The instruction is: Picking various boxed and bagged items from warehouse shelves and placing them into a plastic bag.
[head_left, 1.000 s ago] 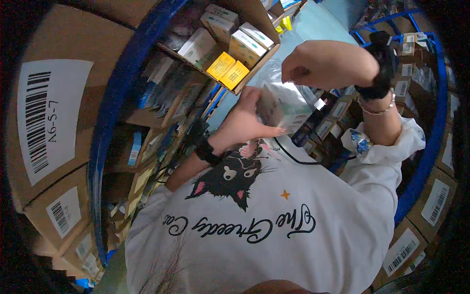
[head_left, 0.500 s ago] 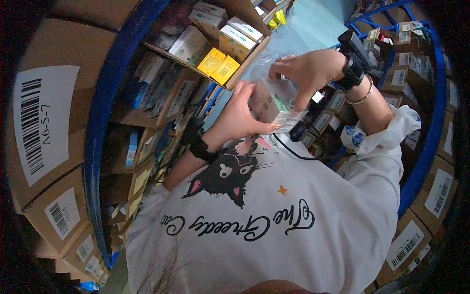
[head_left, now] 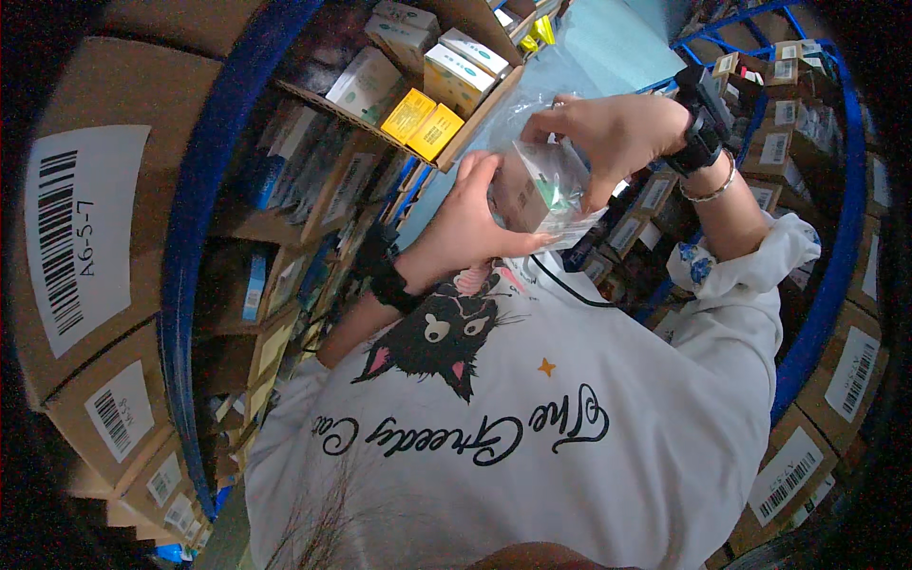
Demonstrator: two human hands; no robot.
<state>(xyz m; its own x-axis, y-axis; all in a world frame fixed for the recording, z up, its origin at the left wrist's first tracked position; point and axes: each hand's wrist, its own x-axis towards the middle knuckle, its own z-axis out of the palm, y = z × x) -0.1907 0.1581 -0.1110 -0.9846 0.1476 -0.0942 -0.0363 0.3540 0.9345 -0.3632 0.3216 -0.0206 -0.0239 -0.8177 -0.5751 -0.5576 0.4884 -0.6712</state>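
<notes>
Between both hands, in front of my chest, is a small box-shaped pack in clear plastic, with pale and green parts showing through glare. My left hand grips its left side, thumb along the near edge and fingers at the far left. From the far right my right hand bends over the pack, thumb down its right side and fingers curled on the far end of the film. Loose, crinkled plastic spreads beyond the pack. The right fingertips are partly hidden by film and glare.
An open carton with white boxes and yellow boxes stands just beyond my left hand. Shelves of labelled cardboard boxes flank me, framed by blue uprights. A black cable runs below the pack.
My right hand has shifted slightly right, drawing the film on the pack's right side outward. The left hand stays on the pack, nearly still.
</notes>
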